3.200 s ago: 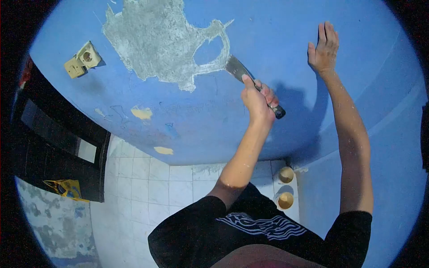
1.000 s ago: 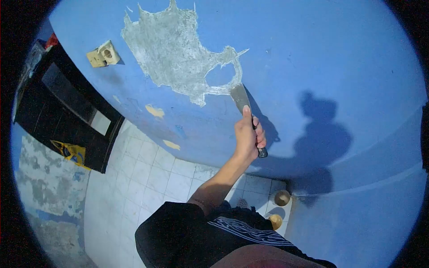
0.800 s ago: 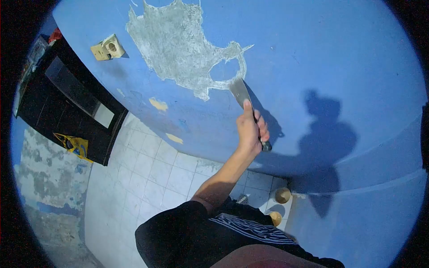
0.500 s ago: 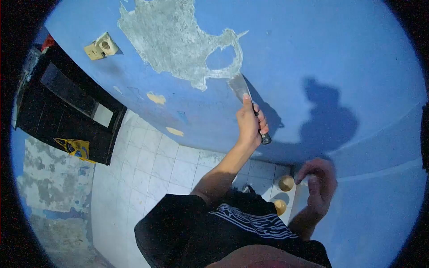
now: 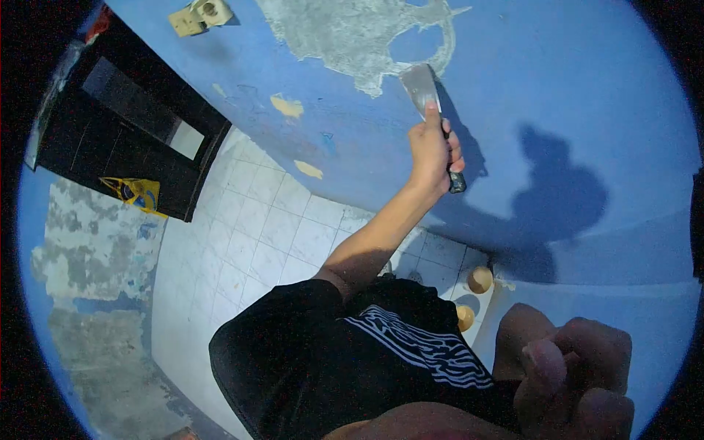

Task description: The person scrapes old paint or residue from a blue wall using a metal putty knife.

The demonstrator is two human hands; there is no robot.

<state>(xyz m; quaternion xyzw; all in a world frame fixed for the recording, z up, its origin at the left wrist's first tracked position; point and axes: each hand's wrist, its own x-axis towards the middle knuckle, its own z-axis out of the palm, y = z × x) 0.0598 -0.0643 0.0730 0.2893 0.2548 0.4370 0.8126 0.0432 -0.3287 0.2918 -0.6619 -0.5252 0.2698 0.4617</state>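
Observation:
My left hand (image 5: 433, 150) is wrapped round the black handle of a putty knife (image 5: 422, 86), its thumb lying along the base of the blade. The wide metal blade meets the blue wall (image 5: 579, 95) at the lower edge of a rough grey patch (image 5: 345, 40). Beside the blade, a ring of grey surrounds an island of blue paint (image 5: 418, 45). Close to the camera at the lower right, my right hand (image 5: 565, 367) has its fingers curled in; nothing shows in it.
A cream wall socket (image 5: 199, 16) sits at the upper left. Two tan round containers, one at the corner (image 5: 480, 279) and one nearer (image 5: 465, 317), stand on the white tiled floor (image 5: 257, 227). A dark cabinet (image 5: 110, 139) with a yellow bag (image 5: 139, 194) is at left.
The view has shifted, so the wall patch and socket sit higher and the patch further right. My left hand keeps the putty knife at the patch edge. My right hand has come closer to the camera.

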